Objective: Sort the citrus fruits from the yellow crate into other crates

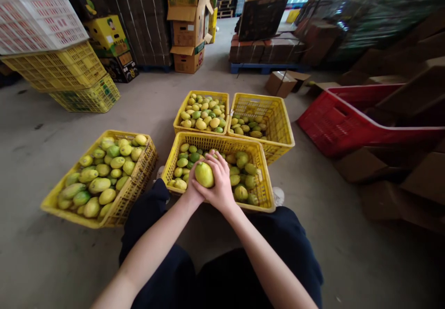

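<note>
Bare grey concrete floor (41, 253) runs under you, a warehouse bay with stacked goods around it. Your left hand (195, 186) and right hand (219, 184) are closed together around one yellow-green lemon (204, 174), the right hand's fingers curled over its top, the left cupping it from below. You hold it just above the near yellow crate (243, 146), which is partly filled with lemons. At 12 o'clock from it sit two more yellow crates (274, 110) touching side by side; at 9 o'clock a fuller, tilted crate (135, 193). At 2 o'clock lies a red crate (327, 128) among cardboard boxes (365, 165). At 10 o'clock, empty yellow crates are stacked (62, 68); cartons (187, 31) stand at 12.
</note>
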A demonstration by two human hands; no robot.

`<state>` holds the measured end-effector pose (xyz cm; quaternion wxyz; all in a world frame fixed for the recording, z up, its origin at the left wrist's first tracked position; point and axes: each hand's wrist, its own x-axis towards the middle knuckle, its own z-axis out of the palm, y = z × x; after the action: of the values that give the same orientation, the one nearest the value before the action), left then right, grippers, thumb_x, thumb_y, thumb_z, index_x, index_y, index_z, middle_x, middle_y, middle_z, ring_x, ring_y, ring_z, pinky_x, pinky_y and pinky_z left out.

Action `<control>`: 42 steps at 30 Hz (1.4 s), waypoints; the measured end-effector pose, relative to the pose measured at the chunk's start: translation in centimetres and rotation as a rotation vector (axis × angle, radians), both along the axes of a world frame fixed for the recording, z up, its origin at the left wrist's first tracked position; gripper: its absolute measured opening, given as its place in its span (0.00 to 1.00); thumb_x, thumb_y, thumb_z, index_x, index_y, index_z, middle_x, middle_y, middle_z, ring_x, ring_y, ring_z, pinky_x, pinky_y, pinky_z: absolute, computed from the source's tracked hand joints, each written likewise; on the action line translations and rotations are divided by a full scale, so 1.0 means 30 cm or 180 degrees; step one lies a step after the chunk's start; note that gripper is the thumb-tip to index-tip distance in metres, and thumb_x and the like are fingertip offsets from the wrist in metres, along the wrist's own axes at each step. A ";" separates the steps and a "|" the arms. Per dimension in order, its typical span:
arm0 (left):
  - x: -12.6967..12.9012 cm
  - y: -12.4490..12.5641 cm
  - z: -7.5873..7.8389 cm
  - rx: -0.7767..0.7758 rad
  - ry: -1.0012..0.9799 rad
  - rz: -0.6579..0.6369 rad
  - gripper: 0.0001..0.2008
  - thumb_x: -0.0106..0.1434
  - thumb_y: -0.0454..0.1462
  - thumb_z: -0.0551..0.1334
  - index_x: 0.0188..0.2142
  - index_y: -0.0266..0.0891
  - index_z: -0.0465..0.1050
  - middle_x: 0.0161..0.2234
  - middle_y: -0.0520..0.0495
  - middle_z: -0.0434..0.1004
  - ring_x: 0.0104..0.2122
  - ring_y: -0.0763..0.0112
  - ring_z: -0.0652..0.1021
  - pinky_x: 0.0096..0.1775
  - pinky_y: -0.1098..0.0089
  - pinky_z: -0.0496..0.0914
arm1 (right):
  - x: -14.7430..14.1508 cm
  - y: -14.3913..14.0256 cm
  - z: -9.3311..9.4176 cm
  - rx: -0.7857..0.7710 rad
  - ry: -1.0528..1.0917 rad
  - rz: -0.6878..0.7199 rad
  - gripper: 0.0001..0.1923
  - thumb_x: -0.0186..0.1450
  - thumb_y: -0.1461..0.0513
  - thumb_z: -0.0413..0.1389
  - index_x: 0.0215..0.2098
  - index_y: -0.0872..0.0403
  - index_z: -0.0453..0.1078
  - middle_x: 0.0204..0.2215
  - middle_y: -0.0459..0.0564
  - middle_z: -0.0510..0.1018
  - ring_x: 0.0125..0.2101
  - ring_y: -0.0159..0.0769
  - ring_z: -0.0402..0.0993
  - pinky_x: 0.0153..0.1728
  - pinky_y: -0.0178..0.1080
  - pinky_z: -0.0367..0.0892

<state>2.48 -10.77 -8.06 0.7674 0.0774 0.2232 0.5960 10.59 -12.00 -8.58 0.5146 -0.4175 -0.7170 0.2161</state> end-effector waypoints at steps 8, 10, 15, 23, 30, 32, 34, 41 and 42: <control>-0.034 0.046 0.023 -0.0742 0.0005 -0.0052 0.13 0.67 0.42 0.57 0.41 0.35 0.76 0.35 0.44 0.80 0.30 0.69 0.80 0.34 0.71 0.75 | 0.063 -0.010 0.078 -0.0972 0.2092 0.0147 0.27 0.45 0.67 0.72 0.43 0.49 0.76 0.40 0.49 0.80 0.40 0.43 0.77 0.47 0.44 0.71; -0.049 0.054 0.042 -0.0686 -0.0087 -0.0074 0.14 0.68 0.44 0.57 0.40 0.36 0.75 0.33 0.45 0.80 0.25 0.73 0.77 0.26 0.74 0.71 | 0.110 0.015 0.091 -0.1343 0.2666 0.0199 0.20 0.47 0.64 0.71 0.38 0.50 0.76 0.32 0.46 0.79 0.32 0.37 0.75 0.38 0.40 0.73; -0.071 0.056 0.081 -0.0579 0.0096 0.0022 0.14 0.69 0.44 0.57 0.41 0.37 0.75 0.28 0.50 0.78 0.21 0.75 0.75 0.22 0.76 0.69 | 0.200 0.055 0.084 -0.2276 0.4052 0.0593 0.11 0.54 0.54 0.64 0.32 0.51 0.73 0.28 0.47 0.77 0.29 0.37 0.75 0.31 0.41 0.75; -0.078 0.035 0.102 -0.0281 0.0541 -0.0220 0.11 0.65 0.39 0.58 0.33 0.34 0.76 0.27 0.47 0.78 0.23 0.71 0.78 0.23 0.74 0.71 | 0.230 0.047 0.054 -0.2480 0.4083 0.0893 0.09 0.50 0.61 0.61 0.31 0.52 0.72 0.26 0.46 0.75 0.23 0.33 0.71 0.21 0.37 0.70; -0.073 0.031 0.086 0.0090 0.0917 -0.0255 0.17 0.62 0.43 0.58 0.23 0.34 0.74 0.21 0.47 0.74 0.19 0.70 0.75 0.19 0.73 0.66 | 0.199 0.032 0.063 -0.2399 0.3697 0.0876 0.09 0.54 0.55 0.61 0.26 0.53 0.71 0.21 0.47 0.73 0.19 0.34 0.68 0.18 0.36 0.64; -0.073 0.033 0.085 0.0088 0.0929 -0.0253 0.17 0.62 0.42 0.58 0.23 0.34 0.74 0.21 0.47 0.74 0.18 0.70 0.75 0.18 0.73 0.66 | 0.190 0.028 0.070 -0.2269 0.3669 0.0826 0.09 0.53 0.55 0.61 0.25 0.53 0.72 0.20 0.47 0.73 0.19 0.34 0.68 0.18 0.36 0.63; -0.074 0.034 0.082 0.0092 0.0925 -0.0252 0.17 0.62 0.42 0.57 0.23 0.34 0.74 0.21 0.47 0.74 0.18 0.71 0.75 0.18 0.73 0.66 | 0.182 0.024 0.079 -0.2214 0.3632 0.0837 0.10 0.52 0.55 0.62 0.24 0.53 0.73 0.19 0.47 0.73 0.18 0.34 0.68 0.17 0.36 0.63; -0.079 0.034 0.067 0.0196 0.0990 -0.0359 0.16 0.59 0.44 0.60 0.23 0.34 0.75 0.21 0.46 0.76 0.19 0.70 0.76 0.19 0.73 0.67 | 0.158 0.007 0.103 -0.2228 0.3390 0.1055 0.19 0.55 0.47 0.61 0.22 0.54 0.76 0.17 0.49 0.75 0.17 0.35 0.69 0.17 0.37 0.64; -0.078 0.034 0.067 0.0186 0.1002 -0.0367 0.16 0.59 0.44 0.61 0.22 0.34 0.75 0.21 0.46 0.76 0.19 0.70 0.76 0.19 0.73 0.67 | 0.155 0.005 0.103 -0.2195 0.3341 0.1071 0.20 0.56 0.46 0.60 0.23 0.54 0.77 0.17 0.50 0.75 0.17 0.35 0.69 0.17 0.37 0.64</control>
<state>0.12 -9.75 -6.04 0.7533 0.2048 0.3185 0.5377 15.23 -11.85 -5.50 0.5921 -0.2797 -0.3154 0.6868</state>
